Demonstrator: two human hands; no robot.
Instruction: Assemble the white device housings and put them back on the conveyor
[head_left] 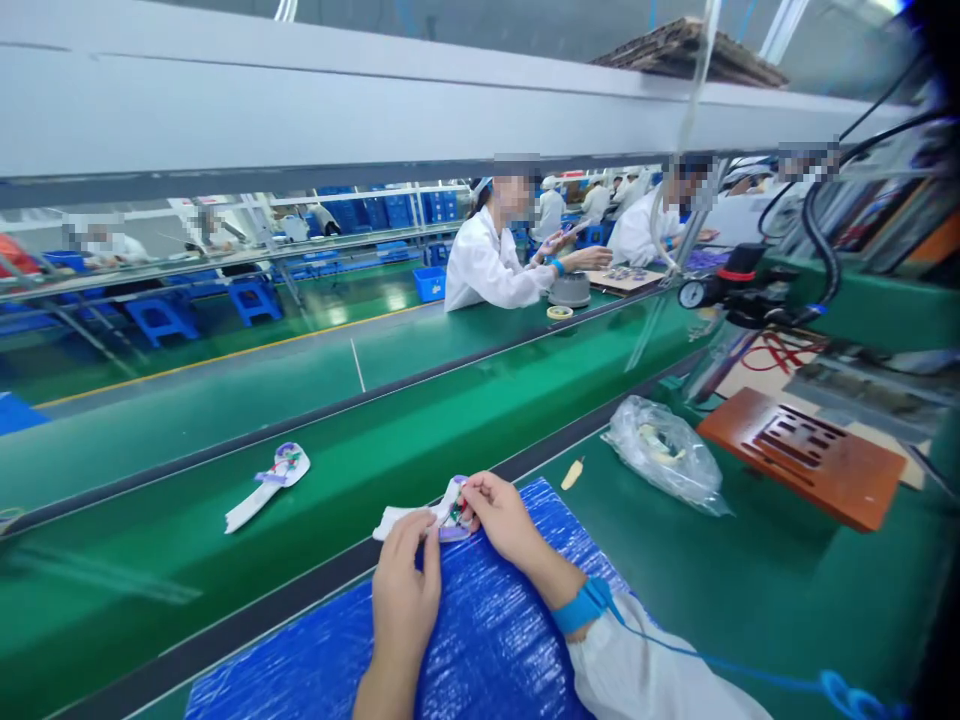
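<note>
Both of my hands are on a white plastic housing (390,521) with small wired electronics and purple parts, at the far edge of a blue mat (487,620). My left hand (409,590) grips its left side between thumb and fingers. At its right end, the fingertips of my right hand (499,510) are pinched together near red wire and a green part; they hide the exact spot they hold. A similar white housing (274,482) with wires lies on the green conveyor belt (180,500), apart from my hands.
Right of the mat lie a small cream-coloured piece (572,473) and a clear plastic bag (667,455). An orange slotted plate (802,455) and a pressure gauge (691,293) stand further right. Across the belt, a co-worker (491,255) in white works beside a tape roll (559,313).
</note>
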